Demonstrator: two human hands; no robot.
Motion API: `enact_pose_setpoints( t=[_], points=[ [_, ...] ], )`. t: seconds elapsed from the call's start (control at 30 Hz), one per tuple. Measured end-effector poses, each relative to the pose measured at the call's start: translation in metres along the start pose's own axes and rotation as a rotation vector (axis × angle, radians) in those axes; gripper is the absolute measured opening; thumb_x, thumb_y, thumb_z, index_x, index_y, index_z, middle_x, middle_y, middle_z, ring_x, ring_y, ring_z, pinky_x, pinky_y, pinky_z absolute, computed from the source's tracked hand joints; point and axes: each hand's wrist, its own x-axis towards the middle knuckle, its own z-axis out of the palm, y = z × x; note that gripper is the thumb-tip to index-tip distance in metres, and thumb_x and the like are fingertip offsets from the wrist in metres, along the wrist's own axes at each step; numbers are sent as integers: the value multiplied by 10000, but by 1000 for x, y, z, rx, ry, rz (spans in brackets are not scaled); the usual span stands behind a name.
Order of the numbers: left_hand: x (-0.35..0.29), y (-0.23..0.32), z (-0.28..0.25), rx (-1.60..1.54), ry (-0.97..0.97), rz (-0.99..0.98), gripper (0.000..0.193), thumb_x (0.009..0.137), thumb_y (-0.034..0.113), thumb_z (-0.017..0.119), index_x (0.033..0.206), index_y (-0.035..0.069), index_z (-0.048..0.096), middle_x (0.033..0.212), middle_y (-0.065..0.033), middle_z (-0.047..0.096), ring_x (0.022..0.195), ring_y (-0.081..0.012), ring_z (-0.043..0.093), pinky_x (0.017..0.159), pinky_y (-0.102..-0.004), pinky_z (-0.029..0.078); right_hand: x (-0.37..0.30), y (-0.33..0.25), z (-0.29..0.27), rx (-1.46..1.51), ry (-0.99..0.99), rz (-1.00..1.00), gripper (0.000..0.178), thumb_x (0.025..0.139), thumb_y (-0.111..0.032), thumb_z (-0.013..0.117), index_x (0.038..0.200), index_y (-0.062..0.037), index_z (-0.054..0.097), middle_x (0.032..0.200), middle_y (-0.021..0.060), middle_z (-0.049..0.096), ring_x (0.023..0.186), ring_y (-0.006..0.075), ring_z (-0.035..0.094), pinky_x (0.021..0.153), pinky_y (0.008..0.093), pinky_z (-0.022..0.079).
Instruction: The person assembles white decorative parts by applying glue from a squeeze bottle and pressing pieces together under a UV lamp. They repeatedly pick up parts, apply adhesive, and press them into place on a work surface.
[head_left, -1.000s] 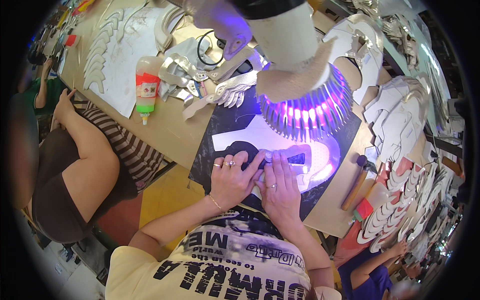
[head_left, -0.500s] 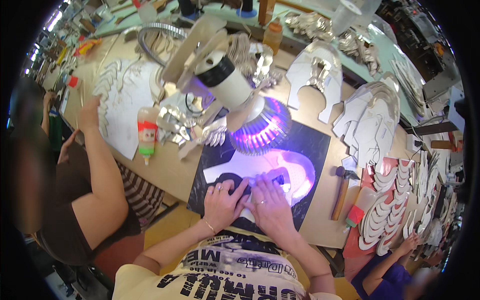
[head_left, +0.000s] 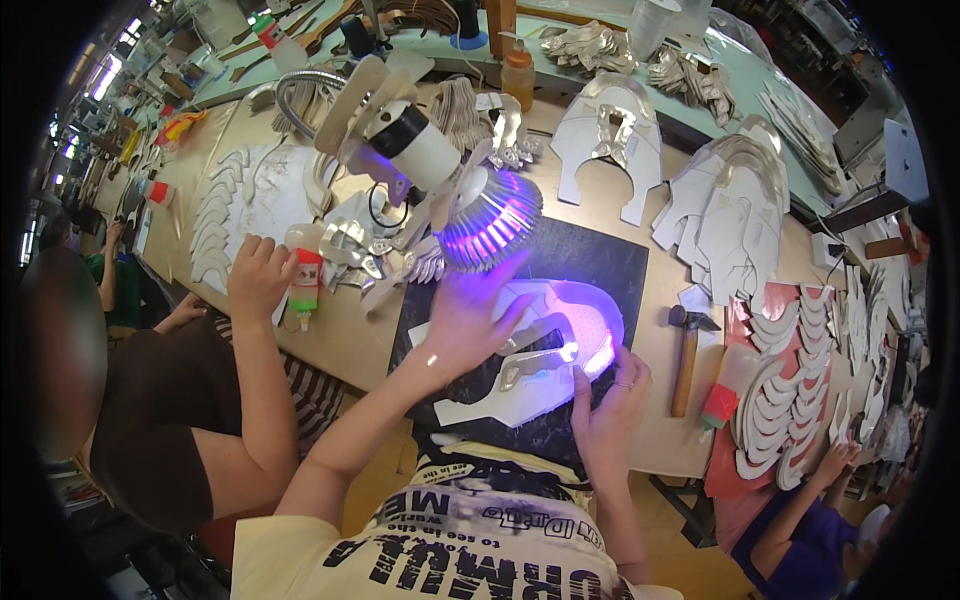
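A white, U-shaped shoe upper (head_left: 590,300), with a silver strip along its inner arm, lies on a black board (head_left: 620,262) under purple light. My right hand (head_left: 612,405) grips its right edge, thumb on top and fingers at the rim. My left hand (head_left: 468,325) reaches over its left side, up to the ribbed lamp head (head_left: 492,220). Its thumb stands apart and the fingers stretch forward; the fingertips are slightly blurred near the lamp, so contact with it cannot be made out.
A hammer (head_left: 686,360) and a red-capped glue bottle (head_left: 728,388) lie to the right, beside a red sheet (head_left: 735,440) with curved white pieces. Stacked uppers (head_left: 720,215) stand behind. At left, a co-worker's hand (head_left: 262,280) is by another glue bottle (head_left: 305,275).
My hands have parted from the middle of the upper. The left has risen toward the lamp; the right has moved to the right edge. The dark patch under my left hand no longer shows.
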Motion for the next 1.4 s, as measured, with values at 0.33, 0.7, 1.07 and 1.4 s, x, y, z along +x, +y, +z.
enact_pose_setpoints(
  t=[0.33, 0.7, 1.07, 1.4],
  points=[
    [32, -31, 42, -581, -223, -176, 303, 979, 269, 614, 1157, 23, 603, 918, -104, 647, 854, -213, 645, 776, -334, 509, 38, -2, 4, 426, 34, 219, 618, 899, -101, 686, 1448, -23, 413, 1238, 213, 462, 1042, 353, 563, 916, 429, 463],
    [-78, 28, -35, -731, -933, -472, 235, 944, 191, 670, 1086, 7, 635, 817, -103, 677, 795, -220, 703, 652, -294, 546, 113, -5, -20, -18, -164, -212, 283, 905, -168, 667, 1162, -50, 671, 1127, 136, 630, 1067, 313, 593, 917, 414, 449],
    [-4, -26, 15, -37, -208, -163, 664, 826, 243, 756, 1435, 148, 508, 1347, -189, 549, 1238, -373, 519, 1065, -464, 390, 151, -18, 34, -275, -339, -613, 331, 730, -181, 725, 1044, -90, 674, 1089, 80, 572, 1108, 262, 543, 986, 431, 389],
    [-42, -15, 26, -225, -88, -212, 596, 793, 215, 790, 1332, 67, 581, 927, -164, 666, 813, -321, 658, 750, -407, 525, 123, -21, 9, -481, -434, -821, 236, 792, -155, 643, 1018, -91, 623, 1024, 54, 578, 1148, 231, 530, 1088, 473, 323]
  ],
)
